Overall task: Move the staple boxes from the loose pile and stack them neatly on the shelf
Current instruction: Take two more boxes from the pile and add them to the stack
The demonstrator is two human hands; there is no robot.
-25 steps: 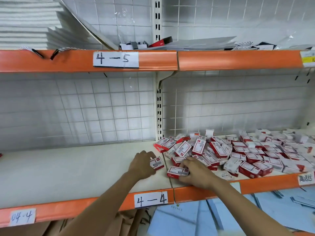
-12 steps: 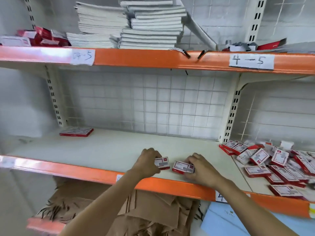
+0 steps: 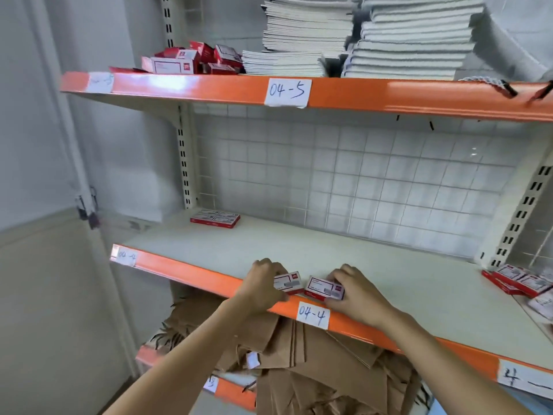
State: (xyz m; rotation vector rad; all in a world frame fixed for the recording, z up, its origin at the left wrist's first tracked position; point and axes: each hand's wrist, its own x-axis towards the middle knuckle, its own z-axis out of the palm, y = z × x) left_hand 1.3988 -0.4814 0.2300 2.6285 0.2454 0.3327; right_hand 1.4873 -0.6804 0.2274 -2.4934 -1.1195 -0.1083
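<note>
My left hand (image 3: 261,284) grips a small red-and-white staple box (image 3: 289,283) just above the front lip of the cream shelf (image 3: 344,265) labelled 04-4. Close beside it, my right hand (image 3: 357,292) holds a second staple box (image 3: 323,288) the same way. The two boxes are almost touching. A flat row of staple boxes (image 3: 215,218) lies at the shelf's back left corner. The edge of the loose pile (image 3: 519,281) shows at the far right.
The orange upper shelf (image 3: 329,94) labelled 04-5 carries red boxes (image 3: 191,59) and stacks of notebooks (image 3: 359,40). A wire grid (image 3: 359,181) backs the shelf. Brown paper bags (image 3: 314,354) fill the level below. A grey wall (image 3: 59,175) closes the left side.
Both hands have carried their boxes leftward from the loose pile along the shelf's front edge. My view has swung left, so the pile has slid nearly out of sight.
</note>
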